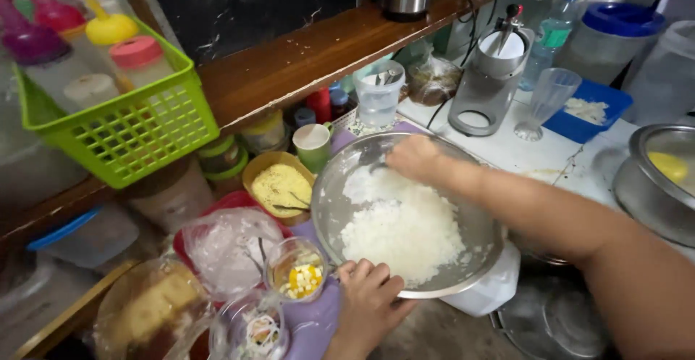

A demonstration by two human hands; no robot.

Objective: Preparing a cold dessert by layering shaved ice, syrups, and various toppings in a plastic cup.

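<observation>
The right hand (pixel 414 158) is reaching across into the steel bowl (pixel 474 222), fingers curled down at the far edge of the rice (pixel 402 229); whether it is clenching anything there, I cannot tell. The left hand (pixel 369 302) is gripping the bowl's near rim, fingers hooked over the edge. The bowl is tilting slightly and sitting on a white container (pixel 492 287), with the rice heaped in its middle and right part.

Just left of the left hand, a small glass (pixel 298 269) is holding yellow and white cubes. Beside it a clear bag (pixel 224 248) is lying over a red dish (pixel 232 202). Behind these, a yellow bowl (pixel 279 182) of pale crumbs is standing with a spoon in it, and a green cup (pixel 313 145) is touching the steel bowl's far rim.

Further out, a green basket (pixel 137 132) of bottles is resting on the wooden shelf (pixel 304 59) at the left. Beyond the bowl a clear tub (pixel 378 95), a grey appliance (pixel 489 85), a stemmed glass (pixel 546 99) and a blue tray (pixel 590 114) are standing on the white counter (pixel 521 153). A metal pot (pixel 651 179) is sitting at the right edge.
</observation>
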